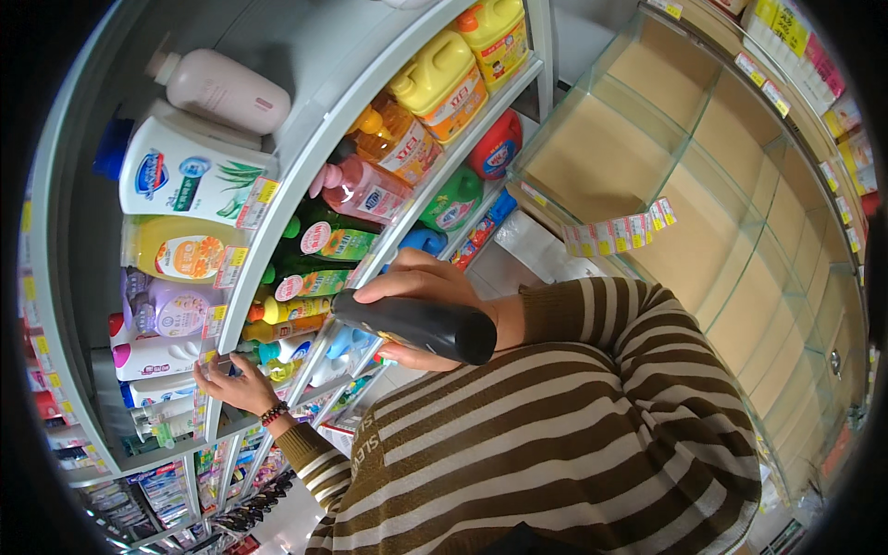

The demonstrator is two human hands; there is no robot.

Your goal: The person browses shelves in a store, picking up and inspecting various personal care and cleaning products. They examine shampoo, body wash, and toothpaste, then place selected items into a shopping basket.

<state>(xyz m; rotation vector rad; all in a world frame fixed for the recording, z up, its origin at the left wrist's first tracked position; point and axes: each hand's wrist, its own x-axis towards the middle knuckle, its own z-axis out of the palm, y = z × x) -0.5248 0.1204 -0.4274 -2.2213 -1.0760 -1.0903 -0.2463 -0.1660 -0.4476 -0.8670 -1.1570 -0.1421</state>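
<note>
A black bottle [409, 326] is in my right hand [433, 281], with the fingers wrapped around its side and its flat end towards me. At the left, my left hand [239, 385] is at the front edge of an upper shelf, its fingers spread beside a price tag [207, 357]. Whether the fingertips press on that tag cannot be told. Behind the left hand on this shelf lie a white bottle with a magenta cap [156, 357] and a purple bottle [182, 307]. A beaded bracelet [275, 413] circles my left wrist.
Yellow detergent jugs [440, 87], a pink pump bottle [364, 191] and green bottles [333, 239] fill the shelf below. To the right stands a glass display case [624, 159] with a strip of price tags [617, 232] on its edge. Farther shelves [166, 496] hold small packages.
</note>
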